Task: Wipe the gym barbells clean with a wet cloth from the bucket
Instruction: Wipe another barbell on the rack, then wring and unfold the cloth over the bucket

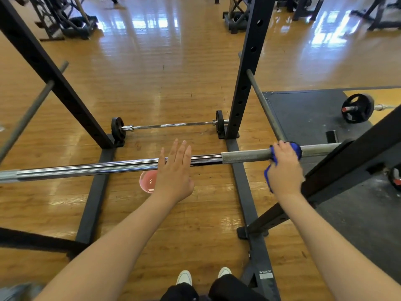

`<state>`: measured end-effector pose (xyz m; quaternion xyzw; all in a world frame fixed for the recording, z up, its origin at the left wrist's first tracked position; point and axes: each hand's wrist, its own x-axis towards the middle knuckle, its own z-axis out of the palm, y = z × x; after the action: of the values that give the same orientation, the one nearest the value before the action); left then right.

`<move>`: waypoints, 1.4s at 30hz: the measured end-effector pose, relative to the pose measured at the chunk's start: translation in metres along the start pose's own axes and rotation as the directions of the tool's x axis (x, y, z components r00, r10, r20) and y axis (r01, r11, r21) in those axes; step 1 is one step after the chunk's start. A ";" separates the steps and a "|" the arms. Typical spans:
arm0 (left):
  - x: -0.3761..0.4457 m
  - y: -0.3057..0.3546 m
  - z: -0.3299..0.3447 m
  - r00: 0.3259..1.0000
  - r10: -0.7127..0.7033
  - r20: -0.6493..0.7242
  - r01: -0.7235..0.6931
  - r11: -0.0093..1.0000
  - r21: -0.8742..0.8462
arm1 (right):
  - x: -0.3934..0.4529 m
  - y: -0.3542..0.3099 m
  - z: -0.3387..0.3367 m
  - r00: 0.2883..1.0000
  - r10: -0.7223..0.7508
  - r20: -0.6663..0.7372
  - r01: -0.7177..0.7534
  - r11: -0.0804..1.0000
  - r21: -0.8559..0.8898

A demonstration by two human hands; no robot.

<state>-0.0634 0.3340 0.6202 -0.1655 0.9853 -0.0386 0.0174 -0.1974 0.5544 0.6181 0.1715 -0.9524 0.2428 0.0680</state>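
Right of center, my right hand (pixel 284 168) clenches the blue cloth (pixel 296 148) around the racked barbell (pixel 108 167); left hand (pixel 173 170) flat, fingers straight, over the bar (bucket (pixel 147 181) below). Mid-wipe; next, slide cloth leftward.
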 end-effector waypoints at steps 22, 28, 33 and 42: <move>-0.085 -0.040 0.037 0.999 -0.021 -0.041 0.013 0.981 -0.192 | -0.076 -0.117 0.092 0.686 -0.656 0.315 0.507 0.741 0.440; -0.112 -0.085 0.079 0.980 -0.154 0.122 0.175 0.967 -0.185 | -0.085 -0.156 0.126 0.527 -0.700 0.481 0.572 0.712 0.408; -0.113 -0.127 0.113 0.975 -0.137 0.178 0.180 0.949 -0.257 | -0.095 -0.183 0.167 0.538 -0.605 0.587 0.451 0.795 0.406; -0.089 -0.195 0.218 0.926 -0.232 0.296 0.306 0.923 -0.232 | -0.094 -0.218 0.303 0.447 -0.564 0.694 0.370 0.823 0.431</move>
<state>0.0948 0.1639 0.4205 -0.3046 0.9375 0.1185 0.1195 -0.0458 0.2552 0.4293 0.5242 -0.7599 0.2129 -0.3201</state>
